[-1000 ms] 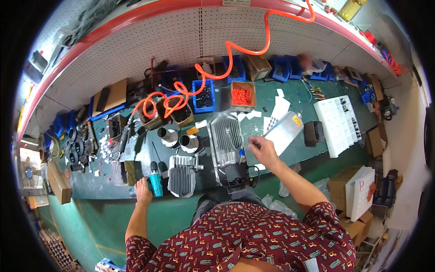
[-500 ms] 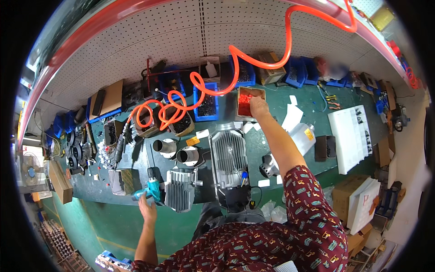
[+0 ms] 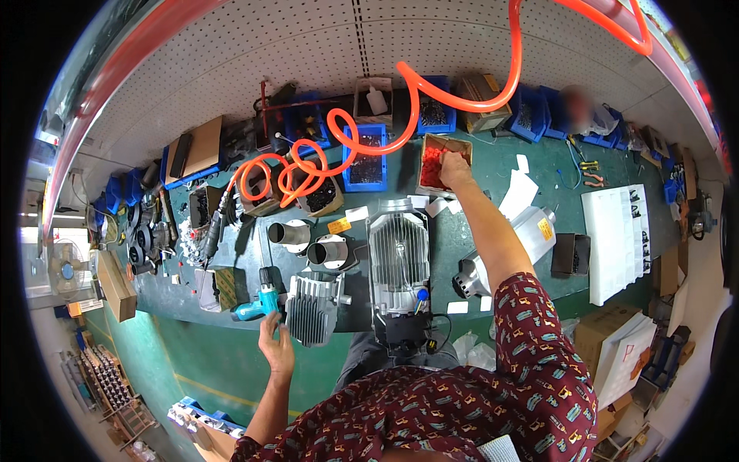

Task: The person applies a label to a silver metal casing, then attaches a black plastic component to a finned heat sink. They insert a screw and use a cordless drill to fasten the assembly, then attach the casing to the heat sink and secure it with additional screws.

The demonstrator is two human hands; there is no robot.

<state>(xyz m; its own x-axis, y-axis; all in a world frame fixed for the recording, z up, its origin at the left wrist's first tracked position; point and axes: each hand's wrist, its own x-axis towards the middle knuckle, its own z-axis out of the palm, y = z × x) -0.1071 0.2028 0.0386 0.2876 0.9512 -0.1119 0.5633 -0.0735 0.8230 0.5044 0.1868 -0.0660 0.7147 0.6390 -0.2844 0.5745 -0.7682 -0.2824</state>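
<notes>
My right hand [image 3: 456, 169] reaches into a small cardboard box [image 3: 422, 179] of small red parts [image 3: 433, 164]; its fingertips are hidden among them. Near the bench's front edge, my left hand [image 3: 275, 345] is raised, empty, with thumb and fingers slightly apart. Just beyond it lies a teal power drill [image 3: 258, 306] with a long bit. Right of the drill stands a finned grey metal housing [image 3: 314, 309]. A larger finned metal unit [image 3: 399, 258] sits in front of me, with a black part [image 3: 400, 329] at its near end and a blue-topped piece on it.
Two metal pipe flanges [image 3: 329, 251] stand behind the smaller housing. A coiled orange air hose [image 3: 350, 142] hangs over the bench. Blue bins [image 3: 365, 183] line the back. At right are a silver cylindrical unit [image 3: 531, 237], a dark box [image 3: 570, 255] and a white foam tray [image 3: 608, 242].
My left hand has moved right, from beside the drill's handle to just in front of the drill. My right hand stays in the box of red parts. The view has shifted slightly.
</notes>
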